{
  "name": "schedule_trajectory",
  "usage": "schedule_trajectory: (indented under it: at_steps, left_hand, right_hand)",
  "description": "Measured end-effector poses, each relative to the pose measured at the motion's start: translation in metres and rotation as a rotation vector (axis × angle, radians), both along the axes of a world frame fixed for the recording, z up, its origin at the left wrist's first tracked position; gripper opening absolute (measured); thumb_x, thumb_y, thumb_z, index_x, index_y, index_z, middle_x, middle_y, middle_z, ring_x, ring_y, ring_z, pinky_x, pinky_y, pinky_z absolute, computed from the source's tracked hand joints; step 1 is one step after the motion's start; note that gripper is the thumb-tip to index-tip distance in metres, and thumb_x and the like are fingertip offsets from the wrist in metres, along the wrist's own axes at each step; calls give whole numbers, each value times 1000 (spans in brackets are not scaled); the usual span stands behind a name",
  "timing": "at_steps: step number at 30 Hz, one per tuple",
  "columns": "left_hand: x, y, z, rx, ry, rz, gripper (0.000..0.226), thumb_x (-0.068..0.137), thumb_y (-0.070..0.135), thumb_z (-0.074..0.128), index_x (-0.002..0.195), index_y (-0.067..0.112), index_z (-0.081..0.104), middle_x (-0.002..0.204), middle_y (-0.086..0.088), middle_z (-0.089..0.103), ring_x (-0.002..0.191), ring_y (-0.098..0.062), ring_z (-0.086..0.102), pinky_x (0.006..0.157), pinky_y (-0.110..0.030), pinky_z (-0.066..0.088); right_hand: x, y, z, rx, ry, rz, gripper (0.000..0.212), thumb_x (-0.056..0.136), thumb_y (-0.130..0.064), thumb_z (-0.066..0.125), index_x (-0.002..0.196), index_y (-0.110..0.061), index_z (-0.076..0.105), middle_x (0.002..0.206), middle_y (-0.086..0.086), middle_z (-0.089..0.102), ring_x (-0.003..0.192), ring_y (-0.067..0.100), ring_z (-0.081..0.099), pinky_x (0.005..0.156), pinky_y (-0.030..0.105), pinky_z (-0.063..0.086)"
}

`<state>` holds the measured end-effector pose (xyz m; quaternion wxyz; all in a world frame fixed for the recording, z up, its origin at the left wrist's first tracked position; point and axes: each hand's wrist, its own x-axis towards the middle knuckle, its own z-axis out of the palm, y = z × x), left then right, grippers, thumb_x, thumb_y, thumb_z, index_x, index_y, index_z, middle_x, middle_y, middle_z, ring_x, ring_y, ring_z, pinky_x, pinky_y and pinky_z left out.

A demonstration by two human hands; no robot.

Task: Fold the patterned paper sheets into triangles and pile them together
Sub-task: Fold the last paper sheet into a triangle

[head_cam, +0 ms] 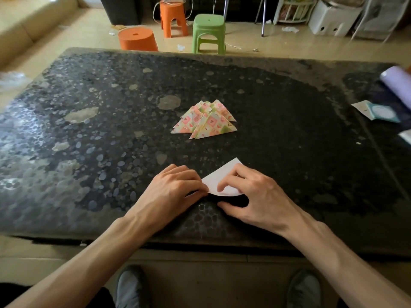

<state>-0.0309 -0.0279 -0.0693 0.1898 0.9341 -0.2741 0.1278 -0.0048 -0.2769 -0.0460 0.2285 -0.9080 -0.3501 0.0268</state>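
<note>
While the left hand (pixel 175 187) pinches the paper sheet (pixel 222 175) by a corner, the right hand (pixel 252 193) grips its middle.

No legible writing, brand, number or sign anywhere in view. Only printed hearts and checks, no letters, on the pile of folded triangles (pixel 205 120) at the middle of the desk (pixel 111 152). Plain white, unmarked, on the visible face of the sheet (pixel 222 178) at lower centre. Too blurred to read on the small teal-edged card (pixel 375 112) at the right edge.
</note>
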Motion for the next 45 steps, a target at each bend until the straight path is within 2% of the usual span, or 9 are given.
schedule_trajectory:
  at_steps: [3, 10, 13, 17, 22, 27, 37, 42, 45]
  left_hand:
    - [-2, -4, 2, -42, 74, -8, 20, 101, 43, 60, 104, 33, 77, 101, 16, 68, 92, -6, 63, 80, -33, 51]
    - [1, -6, 4, -123, 242, 115, 25, 94, 56, 58, 103, 40, 75, 100, 19, 60, 96, -3, 56, 87, -27, 48]
    - [4, -7, 4, -168, 286, 186, 25, 91, 59, 59, 98, 42, 76, 97, 22, 60, 97, -1, 54, 85, -22, 45]
    - [9, -8, 5, -163, 311, 260, 28, 89, 62, 57, 90, 41, 75, 86, 24, 59, 90, 4, 53, 73, -13, 37]
    - [7, -9, 6, -131, 298, 285, 24, 91, 60, 57, 89, 40, 71, 85, 19, 58, 88, -2, 52, 74, -19, 43]
    - [6, -16, 8, -93, 276, 333, 26, 93, 59, 57, 86, 36, 66, 84, 18, 54, 87, -3, 49, 68, -11, 35]
    - [8, -19, 10, -78, 288, 392, 28, 89, 62, 60, 76, 37, 62, 80, 19, 49, 85, -4, 47, 66, -11, 30]
    - [8, -19, 9, -76, 301, 409, 28, 88, 63, 63, 74, 39, 59, 80, 19, 49, 86, -4, 47, 66, -18, 32]
    - [9, -20, 9, -92, 302, 423, 28, 86, 62, 66, 71, 39, 59, 79, 18, 49, 84, -4, 46, 67, -22, 33]
  right_hand:
    - [2, 3, 3, 62, 126, -26, 11, 91, -46, 73, 92, -36, 69, 94, -19, 60, 85, 2, 60, 72, 20, 48]
    - [16, -7, 6, 111, 409, -140, 16, 92, -53, 69, 88, -38, 74, 89, -19, 70, 89, -1, 65, 71, 17, 48]
    - [18, -5, 3, 122, 356, -266, 19, 88, -56, 72, 89, -38, 75, 88, -19, 70, 88, -7, 63, 64, 11, 48]
    - [17, -1, -2, 99, 295, -363, 26, 87, -59, 72, 86, -33, 75, 84, -15, 68, 77, 3, 63, 60, 15, 45]
    - [17, 4, -1, 106, 281, -427, 20, 91, -51, 72, 86, -32, 75, 77, -15, 67, 70, 2, 62, 58, 14, 41]
    - [20, 10, -1, 79, 268, -492, 19, 89, -48, 76, 79, -33, 69, 72, -16, 64, 64, 0, 59, 54, 11, 35]
    - [23, 12, -3, 123, 298, -551, 22, 86, -45, 80, 75, -30, 69, 62, -10, 62, 56, 1, 56, 55, 15, 37]
    - [25, 13, -5, 123, 332, -569, 20, 85, -43, 82, 79, -29, 69, 66, -9, 64, 61, 5, 61, 58, 22, 47]
    - [27, 11, -8, 183, 367, -595, 21, 82, -43, 86, 79, -29, 69, 64, -5, 66, 64, 8, 68, 66, 36, 61]
